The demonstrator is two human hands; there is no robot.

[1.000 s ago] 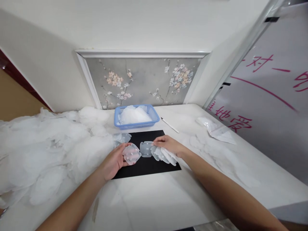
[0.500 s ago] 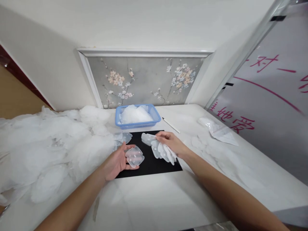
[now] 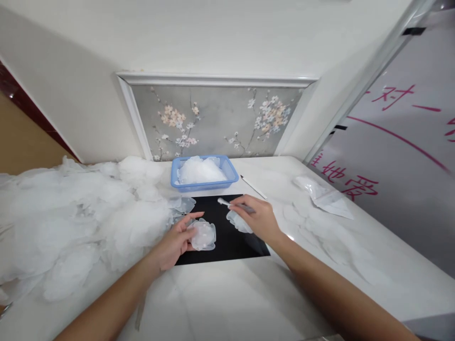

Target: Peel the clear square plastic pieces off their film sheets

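Note:
Over a black mat (image 3: 231,249), my left hand (image 3: 175,244) grips a translucent white piece with a scalloped edge and small dots (image 3: 205,235) between thumb and fingers; whether several are layered there I cannot tell. My right hand (image 3: 259,217) is closed on more translucent scalloped pieces (image 3: 239,221). One end of them pokes out past its fingertips, seen nearly edge-on, and others hang below the palm. How many it holds is hidden by the fingers. Just behind my left hand, similar loose pieces (image 3: 185,205) lie at the mat's left corner.
A large heap of the translucent pieces (image 3: 78,218) covers the table's left side. Behind the mat stands a blue basket (image 3: 204,184) with more inside. A white pencil (image 3: 254,187) and a clear plastic bag (image 3: 325,199) lie to the right. A whiteboard (image 3: 401,142) borders the right side.
My right hand has turned, so its fanned pieces now show closer to edge-on. The fingers of my left hand have closed from an open palm onto the piece there.

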